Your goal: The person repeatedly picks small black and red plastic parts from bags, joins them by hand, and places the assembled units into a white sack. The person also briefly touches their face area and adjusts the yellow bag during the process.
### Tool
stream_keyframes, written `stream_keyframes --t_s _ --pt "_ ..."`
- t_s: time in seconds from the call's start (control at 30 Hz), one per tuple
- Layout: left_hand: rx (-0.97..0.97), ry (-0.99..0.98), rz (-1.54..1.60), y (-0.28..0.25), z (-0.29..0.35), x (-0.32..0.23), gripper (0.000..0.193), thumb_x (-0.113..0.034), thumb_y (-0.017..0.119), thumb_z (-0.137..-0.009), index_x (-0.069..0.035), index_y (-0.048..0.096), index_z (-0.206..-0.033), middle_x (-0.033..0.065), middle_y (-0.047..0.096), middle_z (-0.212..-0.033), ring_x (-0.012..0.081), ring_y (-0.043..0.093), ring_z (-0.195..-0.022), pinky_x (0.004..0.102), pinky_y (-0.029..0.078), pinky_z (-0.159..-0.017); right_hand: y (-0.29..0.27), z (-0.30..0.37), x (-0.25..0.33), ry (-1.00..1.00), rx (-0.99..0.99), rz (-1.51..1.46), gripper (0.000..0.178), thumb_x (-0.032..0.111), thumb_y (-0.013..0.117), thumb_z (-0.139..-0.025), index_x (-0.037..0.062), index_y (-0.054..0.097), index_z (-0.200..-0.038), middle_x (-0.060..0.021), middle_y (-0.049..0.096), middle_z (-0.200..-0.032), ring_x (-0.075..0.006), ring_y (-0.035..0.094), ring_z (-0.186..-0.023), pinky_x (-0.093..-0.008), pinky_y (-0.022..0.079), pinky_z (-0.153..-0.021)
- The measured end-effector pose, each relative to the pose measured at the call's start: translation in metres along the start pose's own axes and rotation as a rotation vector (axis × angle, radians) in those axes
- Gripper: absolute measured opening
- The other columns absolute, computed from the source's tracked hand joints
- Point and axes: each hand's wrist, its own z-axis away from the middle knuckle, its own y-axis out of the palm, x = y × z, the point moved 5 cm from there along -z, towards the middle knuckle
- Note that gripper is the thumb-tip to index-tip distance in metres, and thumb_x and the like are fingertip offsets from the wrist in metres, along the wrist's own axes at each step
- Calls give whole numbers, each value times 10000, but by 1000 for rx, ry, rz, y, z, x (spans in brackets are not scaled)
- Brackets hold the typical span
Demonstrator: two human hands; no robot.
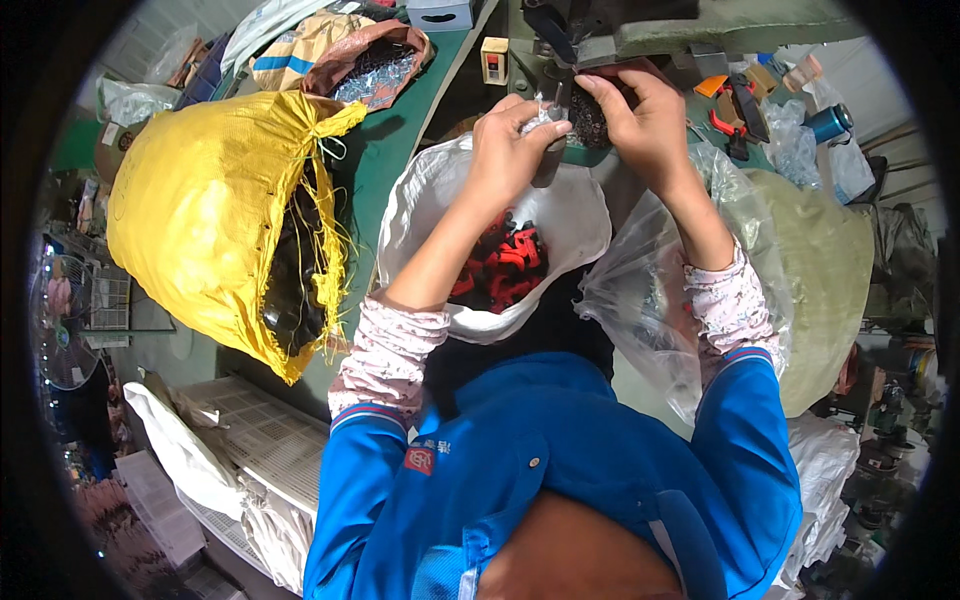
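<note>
At the upper middle, my left hand [505,150] is closed, thumb against fingers, beside the upright metal post [562,95] of a bench machine. What it pinches is too small to name. My right hand [640,120] reaches in from the other side, its thumb and fingertips drawn together close to that post; whatever lies between them is hidden. Below my hands an open white sack [405,215] holds small red and black plastic parts [515,262]. Dark small pieces [588,120] lie in a heap behind the post, near my right thumb.
A yellow woven sack [200,220] with dark contents lies on the left. Behind it, a brown bag [335,65] holds small metal pieces. Clear plastic bags [640,290] stand at the right. Orange and black tools [730,115] and a blue cylinder [828,124] sit at the far right.
</note>
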Motion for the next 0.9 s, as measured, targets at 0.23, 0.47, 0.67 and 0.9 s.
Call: stream_keyframes --t_s 0.23,0.47,0.67,0.9 --pt "-22 62 -8 -8 -25 -24 279 -191 748 -698 44 664 -822 120 606 -686 192 581 -633 297 447 -602 -1 0 -15 14 -31 -214 161 68 653 -807 -11 641 -947 -63 653 -869 -94 579 -767 -239 467 -703" --pt "130 -200 248 0 -21 -21 193 -141 735 -752 0 702 -878 25 660 -771 50 543 -667 190 426 -601 24 15 -37 225 292 -380 327 105 716 -732 -33 569 -990 -42 639 -803 -77 570 -677 -227 472 -624" --pt "208 -598 715 -19 -1 0 286 -257 676 -829 -3 589 -927 -3 559 -737 82 494 -586 194 388 -491 36 22 -34 361 362 -557 244 100 710 -749 -15 606 -939 -12 626 -741 -51 535 -625 -209 447 -569" --pt "22 -833 1313 -33 34 25 409 -247 453 -854 122 458 -1030 314 528 -1065 412 542 -1024 475 436 -931 43 52 -32 508 629 -459 172 88 687 -771 27 641 -925 70 549 -629 -1 420 -517 -160 336 -468"
